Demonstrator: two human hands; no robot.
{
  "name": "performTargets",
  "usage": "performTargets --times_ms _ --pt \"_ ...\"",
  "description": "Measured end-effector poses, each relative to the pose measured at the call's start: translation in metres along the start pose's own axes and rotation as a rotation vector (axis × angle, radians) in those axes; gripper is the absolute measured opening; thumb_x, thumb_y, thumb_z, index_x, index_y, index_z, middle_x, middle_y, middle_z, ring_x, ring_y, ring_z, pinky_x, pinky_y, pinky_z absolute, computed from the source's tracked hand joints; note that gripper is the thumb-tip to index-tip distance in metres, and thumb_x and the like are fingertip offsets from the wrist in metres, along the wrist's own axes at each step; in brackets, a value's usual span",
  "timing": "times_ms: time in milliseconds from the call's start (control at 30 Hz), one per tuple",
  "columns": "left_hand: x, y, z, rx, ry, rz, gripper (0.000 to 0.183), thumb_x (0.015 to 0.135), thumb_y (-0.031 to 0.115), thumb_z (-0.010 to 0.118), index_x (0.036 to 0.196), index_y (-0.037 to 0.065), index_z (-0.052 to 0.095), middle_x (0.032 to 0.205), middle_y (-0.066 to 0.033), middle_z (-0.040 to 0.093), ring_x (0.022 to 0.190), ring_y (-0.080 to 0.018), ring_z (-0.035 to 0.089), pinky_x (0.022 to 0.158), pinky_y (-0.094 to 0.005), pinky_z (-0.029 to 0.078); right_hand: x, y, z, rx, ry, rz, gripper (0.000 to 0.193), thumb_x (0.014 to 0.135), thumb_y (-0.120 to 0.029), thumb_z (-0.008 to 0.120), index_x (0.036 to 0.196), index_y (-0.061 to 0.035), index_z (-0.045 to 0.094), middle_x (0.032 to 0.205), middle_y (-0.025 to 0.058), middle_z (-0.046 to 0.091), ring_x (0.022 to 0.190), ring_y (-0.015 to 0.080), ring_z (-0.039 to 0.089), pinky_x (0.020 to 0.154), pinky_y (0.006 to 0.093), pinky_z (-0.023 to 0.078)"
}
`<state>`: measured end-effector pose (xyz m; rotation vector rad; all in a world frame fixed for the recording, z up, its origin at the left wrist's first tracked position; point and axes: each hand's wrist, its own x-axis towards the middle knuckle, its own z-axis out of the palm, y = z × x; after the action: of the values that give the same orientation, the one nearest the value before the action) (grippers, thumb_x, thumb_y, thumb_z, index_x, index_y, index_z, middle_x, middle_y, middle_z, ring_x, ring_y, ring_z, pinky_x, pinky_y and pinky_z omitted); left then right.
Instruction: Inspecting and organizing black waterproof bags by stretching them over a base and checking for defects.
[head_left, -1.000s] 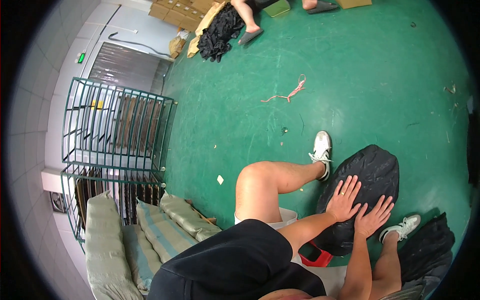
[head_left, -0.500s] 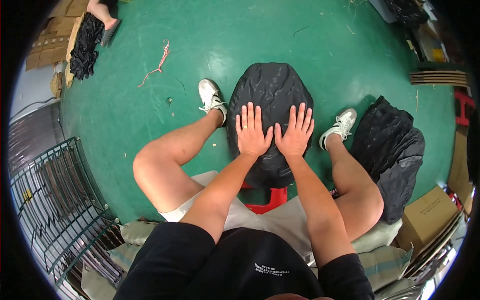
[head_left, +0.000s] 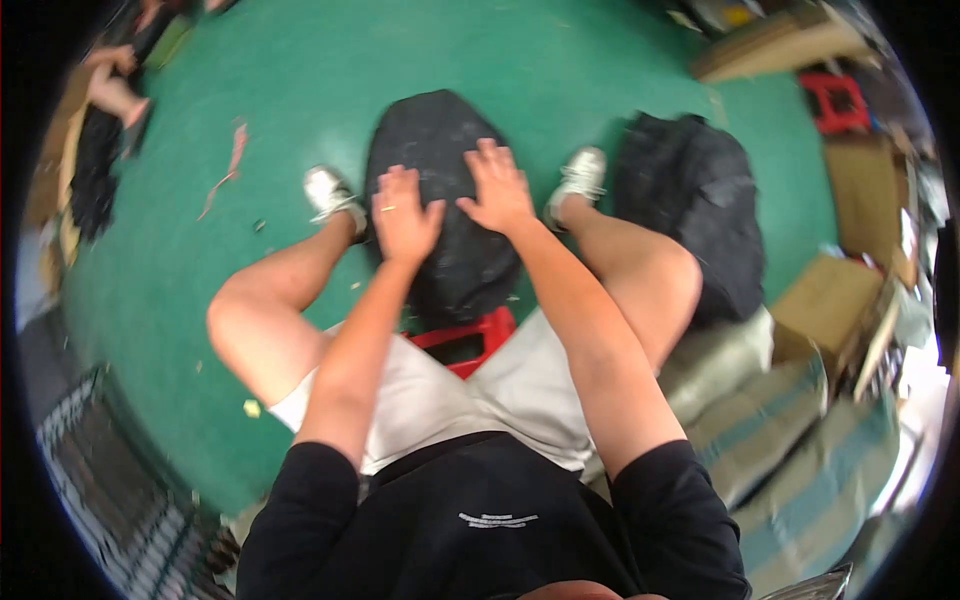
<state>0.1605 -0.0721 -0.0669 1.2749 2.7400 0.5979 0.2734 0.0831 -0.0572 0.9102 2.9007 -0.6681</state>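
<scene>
The person sits on a low red stool [head_left: 462, 340], knees spread, both forearms reaching forward. The left hand [head_left: 403, 215] and right hand [head_left: 497, 189] lie flat with fingers spread, side by side and just apart, pressed on top of a black bag [head_left: 440, 150] that rests on the green floor [head_left: 560, 80] between two white sneakers [head_left: 330, 195]. Neither hand grips anything. To the right lies a second black bag [head_left: 690, 200], and farther right cardboard boxes [head_left: 825, 305].
</scene>
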Motion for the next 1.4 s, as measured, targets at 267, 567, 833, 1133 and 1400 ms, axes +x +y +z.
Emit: performTargets --times_ms 267,567,833,1133,1400 --pt "-0.044 -0.067 0.031 -0.725 0.032 -0.739 0.106 0.073 0.055 0.078 0.134 -0.02 0.035 0.139 -0.0254 0.046 0.126 -0.0386 0.046 0.108 -0.0419 0.035 -0.024 0.048 -0.056 0.571 0.009 0.577 0.091 0.075 -0.05 0.069 0.133 0.0127 0.038 0.128 0.0324 0.054 0.119 0.042 0.054 0.099 0.0432 0.045" --pt "-0.052 -0.053 0.025 -1.021 -0.244 -1.043 0.105 0.07 0.052 0.083 0.136 -0.016 0.038 0.142 -0.0207 0.045 0.124 -0.0312 0.049 0.108 -0.0433 0.037 -0.076 0.032 0.045 0.68 -0.163 0.857 0.098 0.066 -0.049 0.082 0.131 0.0134 0.045 0.133 0.0272 0.053 0.122 0.0379 0.054 0.102 0.0398 0.043" --pt "-0.047 -0.069 0.026 -0.992 -0.239 -1.056 0.099 0.071 0.045 0.085 0.132 -0.019 0.04 0.136 -0.0229 0.049 0.12 -0.031 0.053 0.104 -0.0415 0.042 -0.028 0.044 -0.025 0.577 0.031 0.741 0.071 0.07 -0.034 0.077 0.124 0.0054 0.053 0.127 0.0259 0.058 0.114 0.0399 0.058 0.097 0.0434 0.048" --pt "-0.045 -0.073 0.002 -1.003 -0.446 -1.147 0.113 0.068 0.055 0.083 0.144 -0.01 0.03 0.146 -0.0215 0.041 0.128 -0.0366 0.047 0.108 -0.0529 0.035 -0.028 0.208 -0.226 1.015 0.893 0.419 0.032 0.082 -0.024 0.072 0.097 0.003 0.069 0.083 0.0105 0.069 0.074 0.0175 0.066 0.068 0.0319 0.051" --pt "-0.047 -0.104 0.028 -1.014 -0.415 -1.167 0.098 0.073 0.048 0.082 0.141 -0.008 0.039 0.143 -0.0191 0.046 0.127 -0.0332 0.05 0.108 -0.0481 0.037 -0.145 0.328 -0.166 1.482 0.823 1.078 0.079 0.082 -0.036 0.07 0.146 -0.0084 0.034 0.148 0.0153 0.035 0.125 0.0371 0.043 0.097 0.0471 0.041"
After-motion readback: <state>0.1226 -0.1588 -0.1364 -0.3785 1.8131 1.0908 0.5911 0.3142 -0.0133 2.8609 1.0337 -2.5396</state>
